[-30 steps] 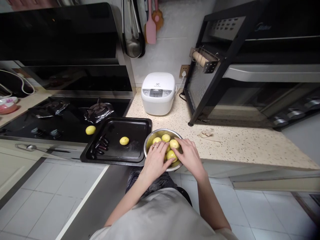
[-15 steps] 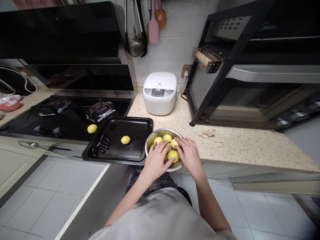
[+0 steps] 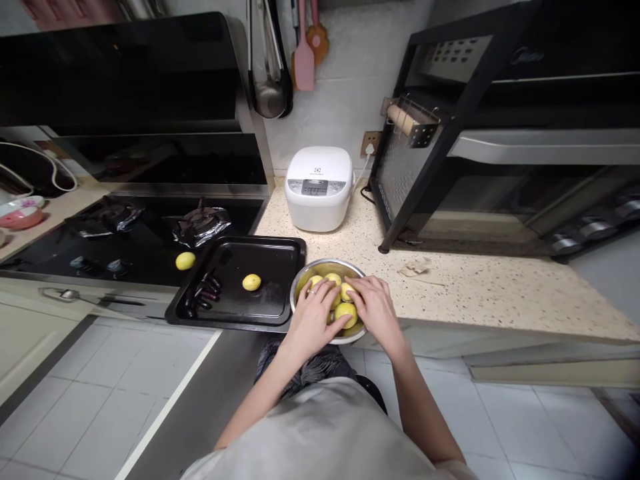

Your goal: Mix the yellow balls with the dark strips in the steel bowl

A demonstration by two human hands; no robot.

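Note:
A round metal bowl at the counter's front edge holds several yellow lemons. My left hand reaches in from the left, fingers curled over lemons and thumb across the front one. A ring shows on one of its fingers. From the right, my right hand bends its fingers round a lemon near the bowl's right side. The fingertips of both hands nearly meet among the fruit and are partly hidden. Left of the bowl, a black baking tray bears a single lemon and several small dark objects.
Another lemon lies on the black gas hob. Behind the bowl stands a white rice cooker. A crumpled brown scrap lies on the speckled counter. A black rack with an oven stands at right.
The view has shifted slightly. Both hands stay in the bowl, with the right fingers a little further over the lemon there. The tray and its contents have not moved.

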